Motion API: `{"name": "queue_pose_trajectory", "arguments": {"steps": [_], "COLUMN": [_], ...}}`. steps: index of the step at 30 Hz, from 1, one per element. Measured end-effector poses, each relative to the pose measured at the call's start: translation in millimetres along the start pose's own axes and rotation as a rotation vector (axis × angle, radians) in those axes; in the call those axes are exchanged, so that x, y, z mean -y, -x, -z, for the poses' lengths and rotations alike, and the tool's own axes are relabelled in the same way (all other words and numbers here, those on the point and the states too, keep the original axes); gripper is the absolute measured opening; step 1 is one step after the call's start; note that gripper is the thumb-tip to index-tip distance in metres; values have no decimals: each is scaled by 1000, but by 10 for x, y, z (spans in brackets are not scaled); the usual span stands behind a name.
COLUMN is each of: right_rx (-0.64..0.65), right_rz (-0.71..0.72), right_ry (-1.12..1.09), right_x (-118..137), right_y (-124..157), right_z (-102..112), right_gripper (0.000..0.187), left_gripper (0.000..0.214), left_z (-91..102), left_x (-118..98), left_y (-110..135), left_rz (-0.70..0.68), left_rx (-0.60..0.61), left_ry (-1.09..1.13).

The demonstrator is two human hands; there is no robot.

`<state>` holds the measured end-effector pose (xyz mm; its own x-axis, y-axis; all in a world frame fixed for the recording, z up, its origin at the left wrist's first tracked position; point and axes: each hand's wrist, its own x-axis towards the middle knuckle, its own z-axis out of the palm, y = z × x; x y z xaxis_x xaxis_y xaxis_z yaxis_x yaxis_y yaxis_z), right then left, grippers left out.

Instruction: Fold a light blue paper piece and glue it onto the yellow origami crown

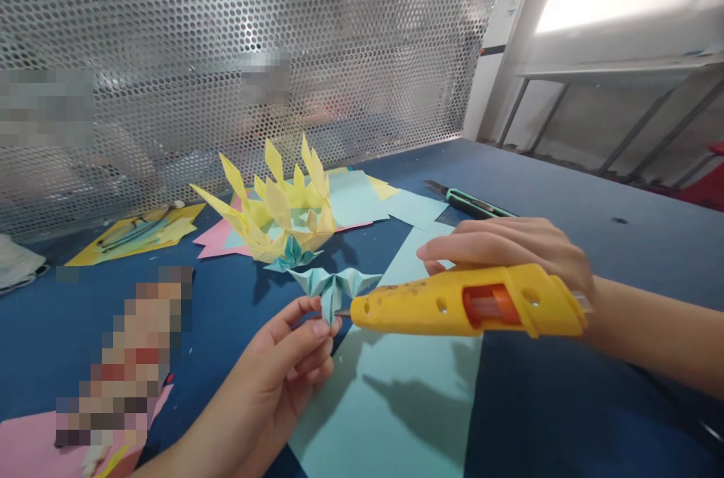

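My left hand (288, 357) pinches a light blue folded paper piece (333, 286) between thumb and fingers, its two wavy wings spread at the top. My right hand (509, 252) is wrapped round a yellow hot glue gun (418, 304), held level. The gun's metal nozzle meets or nearly meets the lower part of the folded piece; whether glue is coming out cannot be made out. Just beyond stands a yellow folded-paper crown (283, 214) with pointed tips. A teal folded paper piece (294, 253) sits at the crown's front.
Light blue paper (407, 402) lies beneath my hands. Behind my right hand is a green and black utility knife (469, 203). More coloured sheets (362, 195) surround the crown. Pink paper (28, 436) lies at lower left, beside a blurred-out object. A perforated metal panel (362, 33) closes off the table's back.
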<state>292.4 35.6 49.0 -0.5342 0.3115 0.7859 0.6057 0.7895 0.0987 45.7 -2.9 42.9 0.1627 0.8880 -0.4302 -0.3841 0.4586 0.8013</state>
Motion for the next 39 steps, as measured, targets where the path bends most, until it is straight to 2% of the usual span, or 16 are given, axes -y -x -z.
{"name": "queue_pose_trajectory", "arguments": {"steps": [10, 29, 39], "right_rx": [10, 23, 42], "right_rz": [-1, 10, -58], "right_ry": [65, 81, 37], "right_x": [7, 14, -7], "right_y": [-29, -38, -41], "right_z": [-19, -13, -23], "right_gripper": [19, 17, 10], "left_gripper": [34, 35, 33], "left_z": [24, 19, 7], "left_x": [-1, 1, -4], "left_y": [14, 13, 9], "left_rz": [5, 3, 12], "left_rx": [7, 12, 2], "left_ry": [-39, -52, -66]}}
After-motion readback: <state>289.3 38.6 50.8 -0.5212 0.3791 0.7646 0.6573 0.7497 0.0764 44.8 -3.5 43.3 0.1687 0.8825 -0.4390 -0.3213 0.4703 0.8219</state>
